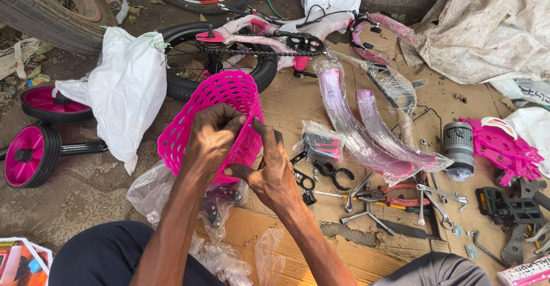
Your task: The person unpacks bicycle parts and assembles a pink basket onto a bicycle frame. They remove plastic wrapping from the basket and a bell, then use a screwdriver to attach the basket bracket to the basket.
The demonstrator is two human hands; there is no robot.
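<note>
- Nearest the camera, at 6 o'clock, the person's dark-trousered knees [109, 257] frame a sheet of brown cardboard [298, 100] strewn with clear plastic wrapping [220, 251].
- Just above centre, both hands grip a pink plastic basket [226, 94] with a lattice of holes, held tilted above the ground.
- The left hand [213, 137] is curled over the basket's near rim, fingers closed on it.
- The right hand [272, 171] pinches the basket's lower edge with its thumb; the other fingers are bent behind.
- At 12 o'clock a pink bicycle frame [269, 34] lies flat with its chain and rear wheel.
- At 3 o'clock lie wrapped pink mudguards [366, 125], spanners and pliers [395, 197], and black pedals [504, 206].
- At 9 o'clock sit two pink training wheels [34, 148] and a white bag [123, 85].
</note>
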